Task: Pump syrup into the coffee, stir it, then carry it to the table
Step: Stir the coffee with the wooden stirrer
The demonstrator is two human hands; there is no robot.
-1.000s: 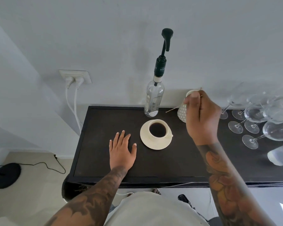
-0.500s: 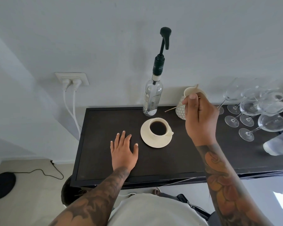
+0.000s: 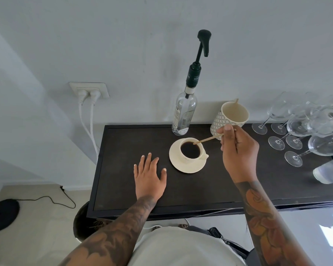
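Near the middle of the frame the coffee cup (image 3: 191, 150) sits on its saucer (image 3: 187, 166) on the dark bench (image 3: 123, 189), full of black coffee. The right hand (image 3: 238, 150), just to the right of the cup, has its grip pinched closed on the upper end of a thin wooden stir stick (image 3: 208, 139), thumb and fingers curled round it. The stick's long axis runs down and to the left from that hand, slanting low across the cup's right rim, and its far tip appears to sit at or just in the coffee near the cup's upper edge; whether it is properly submerged is hard to tell. This slant matters most for the stirring: the cup lies to the left of the grip, so the tip has to circle inside the rim without levering against it and tipping the cup on its saucer. The left hand (image 3: 149, 175) lies flat on the bench just left of the saucer, fingers straight and spread, holding nothing and not touching the saucer; it is near enough to steady it. The syrup bottle (image 3: 185, 116) with its tall pump (image 3: 204, 41) stands above the cup against the wall, and a patterned mug (image 3: 229, 118) holding another stick stands just above the right hand. Stirring looks about to begin; carrying is still to come.
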